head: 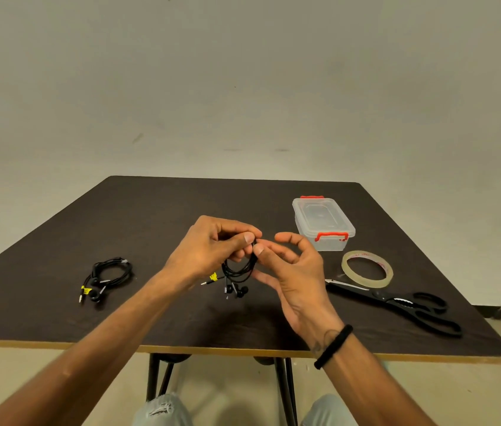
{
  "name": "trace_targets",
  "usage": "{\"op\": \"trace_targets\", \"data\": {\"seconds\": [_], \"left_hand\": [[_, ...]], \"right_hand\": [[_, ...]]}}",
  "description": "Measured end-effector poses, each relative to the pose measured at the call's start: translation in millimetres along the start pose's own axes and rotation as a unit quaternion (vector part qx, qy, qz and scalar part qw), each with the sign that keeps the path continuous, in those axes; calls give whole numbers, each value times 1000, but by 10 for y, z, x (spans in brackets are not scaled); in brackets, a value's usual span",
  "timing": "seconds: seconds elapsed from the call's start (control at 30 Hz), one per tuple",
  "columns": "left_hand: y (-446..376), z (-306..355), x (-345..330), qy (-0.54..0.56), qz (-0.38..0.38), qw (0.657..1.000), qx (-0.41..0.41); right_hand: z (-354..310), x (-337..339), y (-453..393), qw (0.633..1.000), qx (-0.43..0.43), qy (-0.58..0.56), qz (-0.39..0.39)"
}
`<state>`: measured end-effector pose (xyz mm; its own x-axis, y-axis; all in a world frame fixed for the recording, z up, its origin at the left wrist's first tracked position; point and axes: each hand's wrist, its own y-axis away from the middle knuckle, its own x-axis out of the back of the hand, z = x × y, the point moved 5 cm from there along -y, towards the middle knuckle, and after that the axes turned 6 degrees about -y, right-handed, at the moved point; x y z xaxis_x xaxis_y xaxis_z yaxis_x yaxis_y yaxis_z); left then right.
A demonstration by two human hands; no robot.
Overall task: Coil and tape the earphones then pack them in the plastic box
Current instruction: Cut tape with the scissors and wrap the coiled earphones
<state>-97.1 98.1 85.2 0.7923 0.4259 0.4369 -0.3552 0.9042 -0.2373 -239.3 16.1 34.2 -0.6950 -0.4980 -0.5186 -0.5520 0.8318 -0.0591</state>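
Above the dark brown desk [157, 216], left hand [212, 244] pinches the coiled black wired earphones [238, 276]; right hand [292, 272] touches the coil top, fingers loosely curled. Beyond right sits the lidded clear plastic box with red clips [323, 222].

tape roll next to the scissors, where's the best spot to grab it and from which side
Probably the near right rim of the clear flat tape roll, coming from above with the right hand. It lies flat with its open centre up, so a finger can drop inside and the thumb outside; the black scissors crowd its near left edge.
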Motion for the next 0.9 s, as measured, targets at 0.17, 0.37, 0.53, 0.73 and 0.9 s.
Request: {"op": "trace_targets", "data": {"seconds": [0.17,0.37,0.53,0.73,0.9], "left_hand": [[38,-23,11,94,3,996,7],[89,-23,3,137,9,990,20],[136,2,-11,205,-9,978,42],[128,72,58,162,-37,983,81],[38,182,113,88,-59,990,96]], "right_hand": [[-7,-2,16,999,-20,3,-41],[-143,11,35,997,19,49,-49],[-265,-17,34,995,65,66,-44],[-406,-10,24,989,77,113,-59],[-501,4,5,983,58,150,-87]]}}
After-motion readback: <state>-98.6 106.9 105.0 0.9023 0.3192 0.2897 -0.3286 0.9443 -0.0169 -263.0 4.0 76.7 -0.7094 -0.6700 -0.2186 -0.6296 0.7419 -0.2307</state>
